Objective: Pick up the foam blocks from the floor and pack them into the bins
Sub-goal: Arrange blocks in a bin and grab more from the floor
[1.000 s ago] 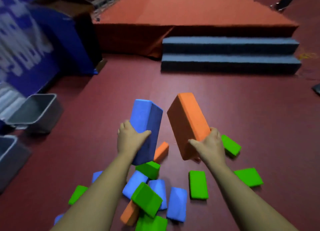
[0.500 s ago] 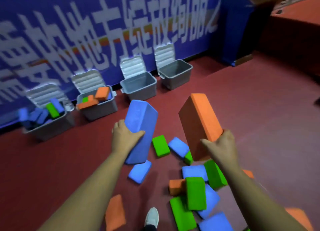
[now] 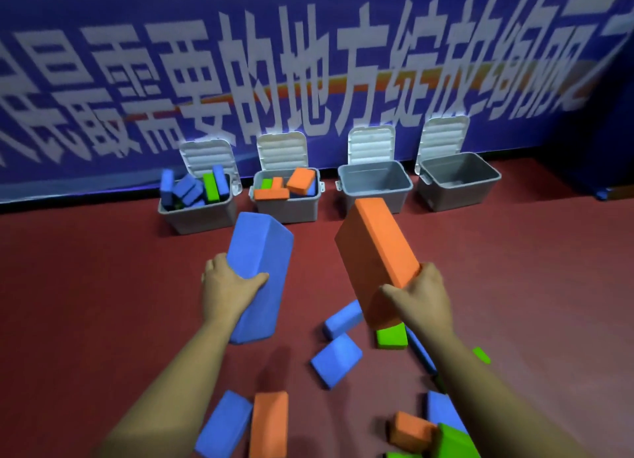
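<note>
Foam in both fists: my left hand [image 3: 228, 286] grips the blue block [image 3: 260, 268] and my right hand [image 3: 420, 298] grips the orange block [image 3: 374, 251], both held by the lower end above the floor [image 3: 103, 303].
Open bins line the banner; the leftmost bin [image 3: 197, 217] holds mostly blue, the second bin [image 3: 286, 212] mostly orange; I'd bring each block right over a rim, lay it flat so more fit, then release; loose blocks lie underfoot, so I'd step carefully.

One wide-angle view, worn on your head, faces forward and down: your left hand [image 3: 230, 287] and right hand [image 3: 421, 299] close at centre frame, the bins [image 3: 375, 187] farther off above them.
</note>
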